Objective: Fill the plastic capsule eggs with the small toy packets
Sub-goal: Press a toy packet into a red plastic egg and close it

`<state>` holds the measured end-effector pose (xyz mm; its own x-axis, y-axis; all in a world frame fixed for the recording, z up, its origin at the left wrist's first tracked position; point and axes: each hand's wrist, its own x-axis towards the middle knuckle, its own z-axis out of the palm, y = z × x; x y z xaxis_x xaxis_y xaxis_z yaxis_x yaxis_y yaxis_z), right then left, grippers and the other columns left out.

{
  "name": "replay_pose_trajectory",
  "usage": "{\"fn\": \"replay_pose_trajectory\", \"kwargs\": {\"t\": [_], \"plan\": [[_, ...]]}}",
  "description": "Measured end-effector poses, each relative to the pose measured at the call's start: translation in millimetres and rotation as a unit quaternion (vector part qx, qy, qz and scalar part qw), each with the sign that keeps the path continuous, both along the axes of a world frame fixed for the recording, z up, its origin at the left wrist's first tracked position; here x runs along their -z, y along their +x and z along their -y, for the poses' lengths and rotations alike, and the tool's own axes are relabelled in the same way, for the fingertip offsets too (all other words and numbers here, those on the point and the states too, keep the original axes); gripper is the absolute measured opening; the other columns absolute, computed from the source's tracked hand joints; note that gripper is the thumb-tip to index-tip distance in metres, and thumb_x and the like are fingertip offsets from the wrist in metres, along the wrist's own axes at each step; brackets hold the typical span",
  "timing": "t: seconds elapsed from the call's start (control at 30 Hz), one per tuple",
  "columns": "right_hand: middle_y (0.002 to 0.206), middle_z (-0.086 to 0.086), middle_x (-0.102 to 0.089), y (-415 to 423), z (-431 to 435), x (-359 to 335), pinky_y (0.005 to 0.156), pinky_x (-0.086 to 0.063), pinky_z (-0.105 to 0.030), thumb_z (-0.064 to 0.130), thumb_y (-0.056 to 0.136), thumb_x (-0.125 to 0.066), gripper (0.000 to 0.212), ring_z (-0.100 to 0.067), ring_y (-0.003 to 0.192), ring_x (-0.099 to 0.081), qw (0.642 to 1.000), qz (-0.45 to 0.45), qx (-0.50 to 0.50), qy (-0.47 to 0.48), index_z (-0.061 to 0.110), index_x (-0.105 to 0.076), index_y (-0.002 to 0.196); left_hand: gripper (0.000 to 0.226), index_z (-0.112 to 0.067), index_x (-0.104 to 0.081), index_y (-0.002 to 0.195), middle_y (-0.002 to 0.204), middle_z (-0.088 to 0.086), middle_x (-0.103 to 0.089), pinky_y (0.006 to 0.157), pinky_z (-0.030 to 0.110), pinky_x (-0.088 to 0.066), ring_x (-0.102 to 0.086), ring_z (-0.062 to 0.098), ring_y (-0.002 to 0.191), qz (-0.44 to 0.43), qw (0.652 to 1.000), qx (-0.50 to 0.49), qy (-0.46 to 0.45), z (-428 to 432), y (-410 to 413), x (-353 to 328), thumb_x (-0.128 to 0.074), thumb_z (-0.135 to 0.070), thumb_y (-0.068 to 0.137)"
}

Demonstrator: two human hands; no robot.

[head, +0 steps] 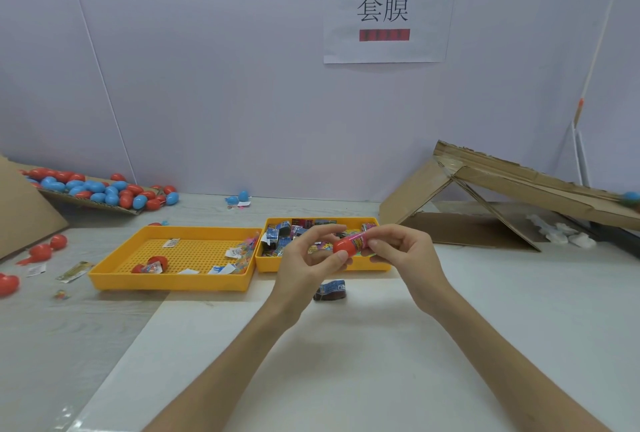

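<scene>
Above our pale desk [349,365], left hand [304,260] grips a red plastic capsule egg [344,246], right hand [401,248] pinches its colourful toy packet [361,239]; white wall [207,85] at twelve o'clock.

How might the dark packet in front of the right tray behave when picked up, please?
The dark packet looks small and puffy, so probably light and soft. Its glossy wrapper may be slippery; lying flat, it shouldn't roll.
</scene>
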<state>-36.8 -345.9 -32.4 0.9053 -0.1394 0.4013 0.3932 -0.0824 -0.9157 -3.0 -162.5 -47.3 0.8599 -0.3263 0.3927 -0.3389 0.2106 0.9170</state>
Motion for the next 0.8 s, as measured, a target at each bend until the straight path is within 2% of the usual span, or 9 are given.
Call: {"fn": "replay_pose_trajectory", "kwargs": {"t": [0.07, 0.2, 0.37, 0.43, 0.53, 0.67, 0.8], "plan": [[0.081, -0.006, -0.076, -0.1, -0.3, 0.1, 0.067, -0.056, -0.022, -0.005, 0.091, -0.064, 0.029, -0.016, 0.077, -0.072, 1.000, 0.006, -0.003, -0.003, 0.019, -0.078, 0.085, 0.035, -0.029, -0.073, 0.114, 0.107, 0.009, -0.070, 0.080, 0.031, -0.060, -0.076, 0.029, 0.088, 0.000, 1.000, 0.012, 0.001, 0.2, -0.9, 0.0, -0.071, -0.003, 0.091], [0.082, -0.006, -0.075, 0.3, 0.5, 0.1, 0.067, -0.056, -0.023, -0.002, 0.089, -0.069, 0.026, -0.015, 0.076, -0.071, 1.000, 0.011, -0.003, -0.010, 0.021, -0.079, 0.084, 0.027, -0.023, -0.073, 0.111, 0.101, 0.002, -0.077, 0.077, 0.027, -0.060, -0.076, 0.025, 0.088, 0.005, 1.000, 0.006, 0.018, 1.2, -1.3, -0.4, -0.071, -0.004, 0.091], [0.088, -0.004, -0.075, 1.7, 1.5, 1.4, 0.066, -0.054, -0.027, 0.003, 0.090, -0.070, 0.019, -0.019, 0.078, -0.069, 1.000, 0.016, 0.016, -0.013, 0.020, -0.077, 0.092, 0.026, -0.027, -0.073, 0.108, 0.108, 0.009, -0.074, 0.079, 0.034, -0.062, -0.076, 0.024, 0.089, 0.014, 0.999, -0.027, 0.032, 1.4, 0.0, 0.2, -0.074, -0.008, 0.089], [0.094, 0.000, -0.075, 0.4, 0.9, 0.7, 0.068, -0.055, -0.028, 0.007, 0.088, -0.074, 0.018, -0.022, 0.082, -0.068, 0.997, 0.049, 0.031, -0.057, 0.023, -0.076, 0.094, 0.027, -0.027, -0.073, 0.107, 0.109, 0.009, -0.073, 0.080, 0.035, -0.062, -0.076, 0.024, 0.089, 0.020, 0.999, -0.030, 0.034, 1.8, 0.6, 0.7, -0.075, -0.007, 0.089], [0.097, 0.007, -0.072, -2.1, -2.9, 1.2, 0.072, -0.055, -0.029, 0.009, 0.086, -0.078, 0.019, -0.016, 0.082, -0.067, 0.988, 0.093, 0.030, -0.119, 0.027, -0.076, 0.091, 0.030, -0.032, -0.076, 0.102, 0.107, 0.004, -0.074, 0.079, 0.033, -0.061, -0.075, 0.025, 0.089, 0.031, 0.999, -0.022, 0.030, 1.7, 0.3, 0.5, -0.075, -0.005, 0.088], [0.093, 0.009, -0.068, -1.7, -6.1, 4.8, 0.066, -0.047, -0.023, 0.006, 0.084, -0.079, 0.017, -0.016, 0.080, -0.065, 0.979, 0.111, 0.042, -0.169, 0.023, -0.076, 0.087, 0.034, -0.038, -0.077, 0.097, 0.106, -0.005, -0.073, 0.080, 0.035, -0.062, -0.073, 0.022, 0.092, 0.053, 0.997, -0.028, 0.045, 0.9, 1.7, 2.0, -0.076, -0.006, 0.086], [0.093, 0.010, -0.066, -3.2, -5.6, 3.6, 0.063, -0.047, -0.020, 0.005, 0.082, -0.080, 0.021, -0.016, 0.079, -0.064, 0.970, 0.136, 0.046, -0.198, 0.025, -0.076, 0.087, 0.036, -0.045, -0.075, 0.099, 0.105, -0.013, -0.072, 0.080, 0.036, -0.062, -0.070, 0.014, 0.093, 0.057, 0.995, -0.036, 0.068, 1.4, 2.2, 2.8, -0.077, -0.013, 0.083]]}}
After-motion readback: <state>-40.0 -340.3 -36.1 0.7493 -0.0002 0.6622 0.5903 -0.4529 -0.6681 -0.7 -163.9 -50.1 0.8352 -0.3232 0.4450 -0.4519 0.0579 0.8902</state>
